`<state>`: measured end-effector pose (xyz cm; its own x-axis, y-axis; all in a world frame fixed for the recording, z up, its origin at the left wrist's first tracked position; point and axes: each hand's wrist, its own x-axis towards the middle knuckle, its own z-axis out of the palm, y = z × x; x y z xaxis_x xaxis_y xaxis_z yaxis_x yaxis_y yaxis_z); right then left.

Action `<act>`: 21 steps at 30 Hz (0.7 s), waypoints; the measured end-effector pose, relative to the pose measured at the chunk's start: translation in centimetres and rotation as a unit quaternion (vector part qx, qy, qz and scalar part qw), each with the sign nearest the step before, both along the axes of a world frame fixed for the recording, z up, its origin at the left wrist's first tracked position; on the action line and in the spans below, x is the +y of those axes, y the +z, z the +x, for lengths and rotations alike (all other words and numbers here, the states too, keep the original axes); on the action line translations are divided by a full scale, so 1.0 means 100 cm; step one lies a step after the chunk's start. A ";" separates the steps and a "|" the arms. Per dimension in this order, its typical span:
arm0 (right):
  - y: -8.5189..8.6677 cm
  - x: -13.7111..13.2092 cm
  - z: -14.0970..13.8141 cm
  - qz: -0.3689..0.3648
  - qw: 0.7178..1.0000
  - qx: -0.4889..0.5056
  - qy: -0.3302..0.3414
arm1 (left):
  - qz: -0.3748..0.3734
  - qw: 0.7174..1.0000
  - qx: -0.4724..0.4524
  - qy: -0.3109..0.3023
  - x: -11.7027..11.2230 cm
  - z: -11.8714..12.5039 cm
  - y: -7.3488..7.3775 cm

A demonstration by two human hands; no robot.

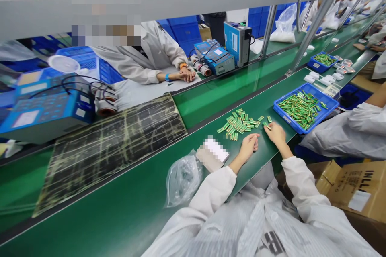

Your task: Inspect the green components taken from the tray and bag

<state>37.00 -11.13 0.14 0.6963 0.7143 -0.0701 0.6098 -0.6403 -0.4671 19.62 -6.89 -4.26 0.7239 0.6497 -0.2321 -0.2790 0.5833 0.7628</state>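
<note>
Seemingly batteries (239, 123), green, loose, just ahead of hands (249, 147)

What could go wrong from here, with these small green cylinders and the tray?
The green cylinders lie loose on the green bench, so a brush from the left hand or right hand could set some rolling. The blue tray stands near the bench's edge, beside a neighbour's sleeve; a bump might spill its pieces. The clear bag lies close to the left sleeve, which could drag it.
</note>
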 end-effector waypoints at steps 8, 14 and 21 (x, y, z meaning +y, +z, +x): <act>0.013 -0.035 -0.073 0.236 0.894 0.378 0.050 | 0.080 0.997 0.008 -0.019 -0.005 -0.005 0.020; 0.033 -0.054 -0.087 0.272 0.847 0.448 0.089 | 0.071 0.996 -0.040 -0.025 -0.002 -0.020 0.040; 0.070 -0.067 -0.078 0.231 0.921 0.258 0.180 | 0.102 0.991 -0.067 -0.058 0.003 -0.031 0.053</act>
